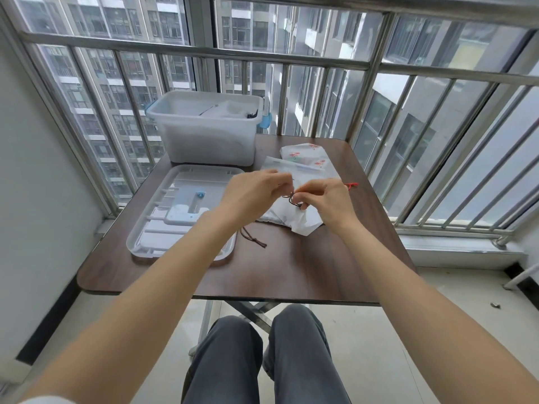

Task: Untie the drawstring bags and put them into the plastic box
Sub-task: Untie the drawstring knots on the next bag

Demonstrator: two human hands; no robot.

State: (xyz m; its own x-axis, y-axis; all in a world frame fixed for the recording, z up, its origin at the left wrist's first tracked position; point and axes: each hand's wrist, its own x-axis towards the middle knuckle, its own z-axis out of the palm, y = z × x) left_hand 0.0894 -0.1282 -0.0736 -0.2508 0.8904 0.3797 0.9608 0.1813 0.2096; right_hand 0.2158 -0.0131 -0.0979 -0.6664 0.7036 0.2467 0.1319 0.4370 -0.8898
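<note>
Two hands, left hand (256, 193) and right hand (326, 199), pinch the dark cord (292, 197) of a white bag (291, 220) on the tabletop (291, 272); untying underway. Several bags (303, 158) wait beside it; the plastic box (207, 135) already holds some.

Single head-worn view, looking forward and down, close over the table (291, 272)
</note>
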